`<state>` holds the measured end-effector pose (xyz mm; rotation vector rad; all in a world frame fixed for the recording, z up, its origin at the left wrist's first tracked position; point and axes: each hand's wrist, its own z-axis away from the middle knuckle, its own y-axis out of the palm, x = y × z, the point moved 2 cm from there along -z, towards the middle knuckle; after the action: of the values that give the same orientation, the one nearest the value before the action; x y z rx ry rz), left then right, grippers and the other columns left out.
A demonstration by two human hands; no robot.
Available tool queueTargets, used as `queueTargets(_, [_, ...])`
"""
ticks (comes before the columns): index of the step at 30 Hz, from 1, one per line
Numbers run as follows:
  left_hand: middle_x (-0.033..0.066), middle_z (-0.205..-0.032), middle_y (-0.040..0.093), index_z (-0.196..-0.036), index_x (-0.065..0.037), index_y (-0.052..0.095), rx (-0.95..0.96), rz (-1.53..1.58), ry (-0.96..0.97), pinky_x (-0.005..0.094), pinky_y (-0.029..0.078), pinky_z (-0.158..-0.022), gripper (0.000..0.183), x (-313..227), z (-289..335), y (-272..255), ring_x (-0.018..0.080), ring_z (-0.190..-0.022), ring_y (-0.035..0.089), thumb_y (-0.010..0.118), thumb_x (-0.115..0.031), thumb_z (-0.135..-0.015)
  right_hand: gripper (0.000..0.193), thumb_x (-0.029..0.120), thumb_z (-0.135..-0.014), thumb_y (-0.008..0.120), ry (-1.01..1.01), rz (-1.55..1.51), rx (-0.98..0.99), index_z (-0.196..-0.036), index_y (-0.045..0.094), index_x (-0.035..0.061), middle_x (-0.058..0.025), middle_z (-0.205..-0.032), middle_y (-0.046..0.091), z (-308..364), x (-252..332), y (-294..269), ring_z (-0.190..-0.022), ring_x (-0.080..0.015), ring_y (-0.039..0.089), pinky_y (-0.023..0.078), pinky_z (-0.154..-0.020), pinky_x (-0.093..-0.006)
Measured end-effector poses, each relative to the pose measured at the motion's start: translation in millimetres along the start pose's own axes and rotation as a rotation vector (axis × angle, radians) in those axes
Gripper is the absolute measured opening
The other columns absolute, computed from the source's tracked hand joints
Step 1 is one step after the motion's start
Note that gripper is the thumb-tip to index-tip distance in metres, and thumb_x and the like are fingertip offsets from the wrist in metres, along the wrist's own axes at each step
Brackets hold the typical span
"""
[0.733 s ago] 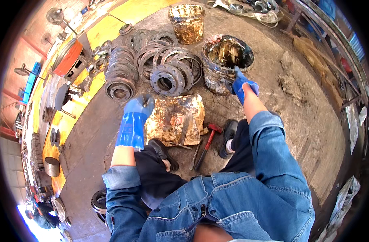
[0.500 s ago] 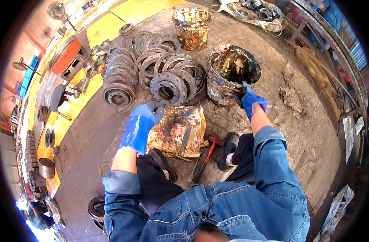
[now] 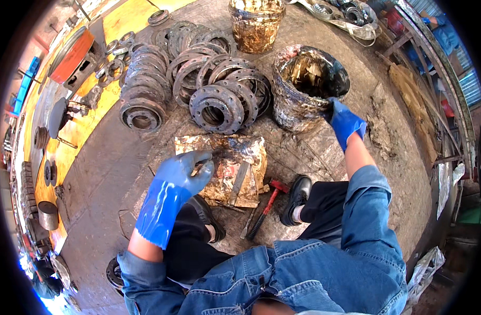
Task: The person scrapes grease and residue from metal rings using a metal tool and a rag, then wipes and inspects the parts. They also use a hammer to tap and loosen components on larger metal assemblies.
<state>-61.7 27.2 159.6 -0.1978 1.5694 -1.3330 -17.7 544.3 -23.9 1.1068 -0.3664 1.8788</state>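
Both my hands wear blue rubber gloves. My left hand point(image 3: 190, 172) hovers over the left edge of a stained, flattened cardboard sheet point(image 3: 253, 157) on the floor between my feet. Its fingers are loosely curled, a gap shows between thumb and fingers, and I see nothing in it. On the right, my right hand point(image 3: 346, 122) grips the near right rim of a grimy bucket point(image 3: 298, 113); its fingertips are partly hidden there. Dark scraps lie inside this bucket. Beyond the cardboard sits a ring-shaped metal flange point(image 3: 204, 116) with bolt holes, leaning against similar rings.
A red-headed hammer point(image 3: 266, 207) lies by my right shoe, a thin tool beside it. Stacked metal rings point(image 3: 140, 94) stand at the left. Behind is a second stained bucket point(image 3: 257, 31). A metal frame point(image 3: 445, 68) runs along the right.
My left hand has come back toward me, uncovering the cardboard's left corner. My right hand stays at the bucket's rim. The whole view has shifted slightly.
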Motion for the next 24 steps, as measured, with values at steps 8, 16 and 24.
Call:
queueTargets(8, [0.0176, -0.1, 0.068, -0.109, -0.008, 0.067, 0.02, 0.023, -0.116, 0.0379, 0.053, -0.079, 0.032, 8, -8, -2, 0.033, -0.091, 0.066, 0.064, -0.027, -0.083, 0.024, 0.022, -0.09, 0.054, -0.133, 0.466, 0.183, -0.103, 0.065, 0.0042, -0.0098, -0.1, 0.069, -74, 101, -24, -0.088, -0.0193, 0.067, 0.054, -0.079, -0.028])
queueTargets(16, [0.0165, -0.106, 0.068, -0.112, -0.007, 0.066, 0.113, -0.01, -0.365, 0.0343, 0.052, -0.084, 0.031, 18, -15, 10, 0.0256, -0.096, 0.067, 0.063, -0.02, -0.084, 0.038, 0.03, -0.093, 0.058, -0.152, -0.273, 0.03, -0.121, 0.059, 0.0047, -0.0081, -0.119, 0.063, -58, 73, -28, -0.111, -0.0201, 0.058, 0.045, -0.097, -0.0285])
queueTargets(24, [0.0163, -0.103, 0.068, -0.112, -0.006, 0.066, 0.157, -0.037, -0.365, 0.0326, 0.051, -0.085, 0.031, 30, -30, 25, 0.023, -0.095, 0.067, 0.062, -0.022, -0.085, 0.038, 0.024, -0.091, 0.061, -0.005, 0.447, -0.16, -0.122, 0.058, 0.0023, -0.0133, -0.111, 0.063, -50, 32, -78, -0.099, -0.0261, 0.061, 0.053, -0.083, -0.034])
